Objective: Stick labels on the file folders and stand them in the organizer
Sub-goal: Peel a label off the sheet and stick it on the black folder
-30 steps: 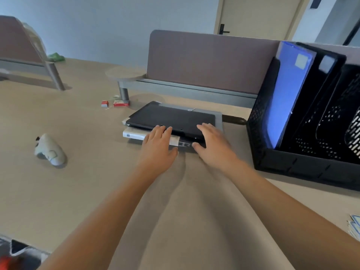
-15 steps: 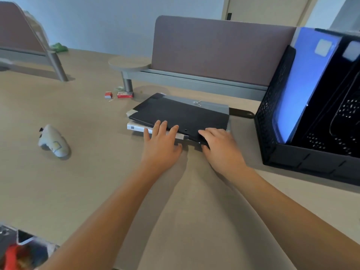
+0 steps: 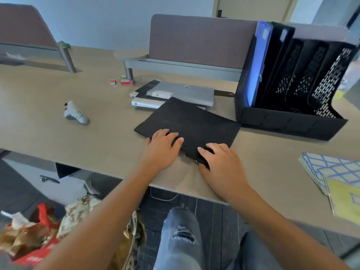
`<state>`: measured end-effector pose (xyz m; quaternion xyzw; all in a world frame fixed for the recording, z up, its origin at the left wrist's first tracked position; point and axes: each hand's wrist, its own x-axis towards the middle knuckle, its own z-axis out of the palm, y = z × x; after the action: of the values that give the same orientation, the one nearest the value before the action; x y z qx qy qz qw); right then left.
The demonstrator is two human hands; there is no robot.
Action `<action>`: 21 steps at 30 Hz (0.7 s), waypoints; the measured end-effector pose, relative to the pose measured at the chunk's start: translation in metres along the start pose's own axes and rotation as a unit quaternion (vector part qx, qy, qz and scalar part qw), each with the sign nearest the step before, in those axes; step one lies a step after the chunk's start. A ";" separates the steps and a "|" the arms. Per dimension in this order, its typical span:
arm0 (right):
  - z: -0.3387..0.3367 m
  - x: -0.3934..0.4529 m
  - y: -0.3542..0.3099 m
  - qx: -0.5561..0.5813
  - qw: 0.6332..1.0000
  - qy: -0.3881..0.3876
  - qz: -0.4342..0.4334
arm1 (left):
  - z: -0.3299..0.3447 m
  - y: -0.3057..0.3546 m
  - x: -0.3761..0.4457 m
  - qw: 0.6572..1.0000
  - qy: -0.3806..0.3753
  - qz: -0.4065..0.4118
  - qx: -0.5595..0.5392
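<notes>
Beige bench (image 3: 58, 137) fills the view, with a partition behind. On its near edge lies a black folder (image 3: 191, 121), flat and close for labelling. The left hand (image 3: 161, 147) presses it with nearly straight fingers; the right hand (image 3: 222, 162) grips its near corner. Label sheets (image 3: 331, 168) wait at right. At far right the organizer (image 3: 292, 117) already holds two labelled folders upright, three slots apparently free.

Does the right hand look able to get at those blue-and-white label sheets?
Probably yes. The label sheets lie uncovered on the desk just right of the right hand, which rests on the black folder; nothing lies between them.
</notes>
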<state>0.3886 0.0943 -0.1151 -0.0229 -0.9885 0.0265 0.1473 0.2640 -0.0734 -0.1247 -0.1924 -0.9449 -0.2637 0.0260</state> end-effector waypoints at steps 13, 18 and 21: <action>-0.039 -0.133 0.013 0.104 0.993 -0.004 0.049 | 0.012 0.041 -0.088 0.995 -0.051 0.084 -0.010; -0.035 -0.157 0.060 0.104 0.985 0.012 0.135 | 0.021 0.084 -0.088 0.988 -0.104 0.116 0.010; -0.035 -0.170 0.077 0.099 0.982 0.006 0.159 | 0.030 0.109 -0.085 0.981 -0.134 0.131 0.040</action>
<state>0.5645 0.1641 -0.1361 -0.1657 -0.9637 0.1468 0.1489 0.3849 -0.0021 -0.1101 -0.3469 -0.9163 -0.1914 -0.0588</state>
